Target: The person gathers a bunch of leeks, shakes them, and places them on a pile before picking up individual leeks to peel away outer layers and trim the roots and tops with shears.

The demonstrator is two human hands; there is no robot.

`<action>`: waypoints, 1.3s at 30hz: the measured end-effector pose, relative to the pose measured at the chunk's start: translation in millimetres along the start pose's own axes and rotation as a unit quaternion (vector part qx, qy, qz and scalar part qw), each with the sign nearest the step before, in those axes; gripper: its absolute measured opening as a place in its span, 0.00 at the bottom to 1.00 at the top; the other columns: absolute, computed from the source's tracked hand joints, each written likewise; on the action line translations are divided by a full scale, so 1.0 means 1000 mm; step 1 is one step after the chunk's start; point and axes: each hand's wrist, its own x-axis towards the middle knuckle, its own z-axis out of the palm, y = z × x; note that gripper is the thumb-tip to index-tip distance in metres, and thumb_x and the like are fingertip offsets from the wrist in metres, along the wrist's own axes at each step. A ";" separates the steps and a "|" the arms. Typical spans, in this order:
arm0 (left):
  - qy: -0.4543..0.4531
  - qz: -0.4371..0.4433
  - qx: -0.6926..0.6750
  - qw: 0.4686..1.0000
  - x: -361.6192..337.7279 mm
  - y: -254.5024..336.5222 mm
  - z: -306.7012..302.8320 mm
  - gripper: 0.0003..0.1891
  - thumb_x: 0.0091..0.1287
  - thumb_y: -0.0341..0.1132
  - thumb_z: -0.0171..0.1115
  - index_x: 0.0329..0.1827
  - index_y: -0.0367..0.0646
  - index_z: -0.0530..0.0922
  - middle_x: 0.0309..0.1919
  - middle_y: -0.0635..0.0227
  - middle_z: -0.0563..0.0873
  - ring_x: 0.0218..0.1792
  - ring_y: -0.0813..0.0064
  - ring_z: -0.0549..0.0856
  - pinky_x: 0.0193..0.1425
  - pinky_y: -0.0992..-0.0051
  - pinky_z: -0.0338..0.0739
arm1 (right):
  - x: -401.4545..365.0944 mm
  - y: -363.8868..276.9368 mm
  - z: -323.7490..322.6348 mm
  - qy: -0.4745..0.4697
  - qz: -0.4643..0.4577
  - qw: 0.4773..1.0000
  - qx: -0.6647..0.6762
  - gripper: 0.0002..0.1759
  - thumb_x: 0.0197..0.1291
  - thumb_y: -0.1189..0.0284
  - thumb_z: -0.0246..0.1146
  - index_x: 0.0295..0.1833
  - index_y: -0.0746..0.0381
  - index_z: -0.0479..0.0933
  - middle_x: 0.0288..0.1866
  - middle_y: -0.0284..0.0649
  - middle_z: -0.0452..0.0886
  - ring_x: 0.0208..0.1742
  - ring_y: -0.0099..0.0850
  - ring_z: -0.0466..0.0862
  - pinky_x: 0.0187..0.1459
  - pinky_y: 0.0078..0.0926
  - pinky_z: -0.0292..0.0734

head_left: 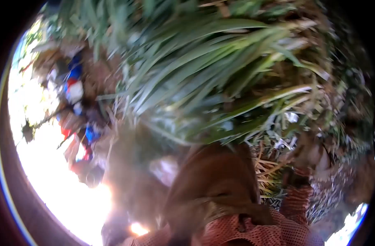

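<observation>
Long green leaves [195, 65] lie in a thick bundle across the upper middle, their pale ends toward the right. The wearer's brown-clad leg [216, 176] reaches up to the lower edge of the leaves. At the lower right, beyond a reddish patterned sleeve [298, 199], my right hand [310, 158] is near the pale leaf ends and cut pieces. Blur hides its fingers and anything they may hold. I cannot make out my left hand; the lower left is hazy and smeared.
Blurred red, blue and white items [75, 90] are at the left beside brown ground, with strong glare along that edge. Shredded leaf scraps [339, 139] cover the ground at the right. Yellowish stalks [269, 170] lie beside the leg.
</observation>
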 end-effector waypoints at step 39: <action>-0.097 0.666 -0.138 0.726 -0.005 0.656 -0.272 0.27 0.62 0.38 0.67 0.64 0.41 0.74 0.45 0.39 0.86 0.44 0.37 0.85 0.50 0.51 0.81 | -0.022 0.036 0.181 0.069 -0.257 0.959 -0.094 0.52 0.58 0.74 0.66 0.84 0.63 0.45 0.67 0.49 0.77 0.58 0.31 0.81 0.61 0.26 0.76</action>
